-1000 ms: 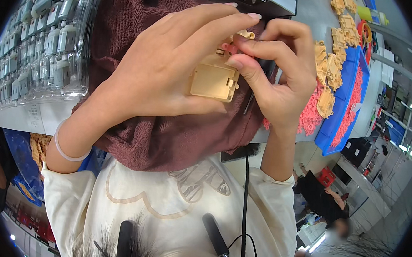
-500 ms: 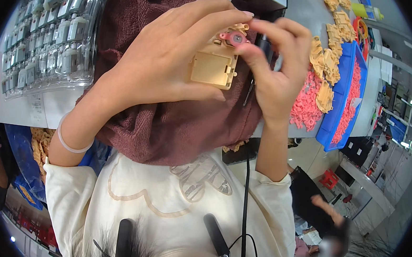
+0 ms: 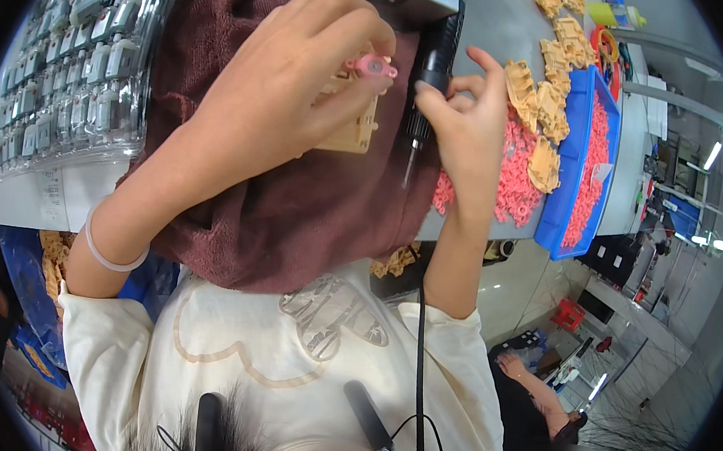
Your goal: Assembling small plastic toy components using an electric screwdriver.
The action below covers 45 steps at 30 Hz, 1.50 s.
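My left hand [image 3: 300,79] is closed around a pale yellow plastic housing [image 3: 352,137], held over a brown towel. Near its fingertips a pink plastic piece [image 3: 374,66] with a grey round centre sits on the housing. My fingers hide much of the housing. Just to the right, a black electric screwdriver [image 3: 436,53] points its metal bit toward me. My right hand [image 3: 470,107] is at the screwdriver, its thumb over the black body and its index finger stretched away. Its fingers are apart and not wrapped round the tool.
The brown towel [image 3: 294,229] covers the table's front. On the left is a clear tray [image 3: 70,142] of small metal motors. Loose pink pieces [image 3: 516,173], yellow housings [image 3: 544,164] and a blue bin [image 3: 550,226] of pink pieces lie right. A person [image 3: 533,405] is beyond.
My right hand has left the pink piece and moved over to the screwdriver. My left hand still holds the housing, its fingers now closer around the pink piece. The whole view has shifted slightly.
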Tool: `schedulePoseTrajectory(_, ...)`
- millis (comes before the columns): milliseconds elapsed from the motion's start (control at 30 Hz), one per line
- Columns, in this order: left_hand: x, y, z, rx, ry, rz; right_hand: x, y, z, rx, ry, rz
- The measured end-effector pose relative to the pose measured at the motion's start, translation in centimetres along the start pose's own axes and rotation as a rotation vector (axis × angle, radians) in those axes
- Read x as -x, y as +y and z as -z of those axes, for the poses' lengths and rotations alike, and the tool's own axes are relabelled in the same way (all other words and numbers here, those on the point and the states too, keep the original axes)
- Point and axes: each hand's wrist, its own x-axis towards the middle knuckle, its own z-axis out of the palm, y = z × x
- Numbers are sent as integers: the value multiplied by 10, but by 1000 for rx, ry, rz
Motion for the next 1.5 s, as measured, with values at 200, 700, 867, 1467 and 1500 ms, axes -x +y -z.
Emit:
schedulePoseTrajectory(200,0,1,-2,18,74,-40,4,-7,6,190,-101,-8)
schedulePoseTrajectory(700,2,-1,-13,-2,131,-10,-3,6,33,-648,-131,-151)
schedulePoseTrajectory(867,4,2,-16,11,154,5,-10,-30,62,-776,-122,354)
schedulePoseTrajectory(1467,9,6,-22,49,209,11,-119,-86,2,-981,-281,681)
schedulePoseTrajectory(1500,9,8,-22,49,210,18,-117,-87,1,-980,-274,684)
